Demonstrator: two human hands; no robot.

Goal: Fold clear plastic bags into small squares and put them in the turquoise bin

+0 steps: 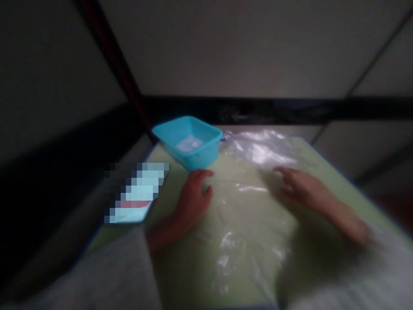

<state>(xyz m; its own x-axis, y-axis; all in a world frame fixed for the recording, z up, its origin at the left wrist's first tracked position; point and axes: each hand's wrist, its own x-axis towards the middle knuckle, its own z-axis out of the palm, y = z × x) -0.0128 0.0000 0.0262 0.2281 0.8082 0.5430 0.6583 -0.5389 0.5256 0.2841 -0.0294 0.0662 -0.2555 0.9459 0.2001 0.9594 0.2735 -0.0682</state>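
A clear plastic bag [238, 215] lies spread over the middle of the pale yellow-green table [322, 181]. Over its left side is my left hand [193, 198], with thumb and fingers apart and nothing seen between them. My right hand [300, 185] hovers by the bag's right side, somewhat blurred, its fingers apart and holding nothing I can see. Whether either hand touches the plastic I cannot tell. Just beyond my left hand stands a turquoise plastic basin [201, 159] with something pale and flat in its bottom.
Crumpled clear plastic [261, 148] lies at the table's back, right of the basin. Along the left edge is a phone-like device [142, 191] with a bright, pixelated screen. Pale wall panels [241, 51] rise behind the table, with a dark gap at their foot.
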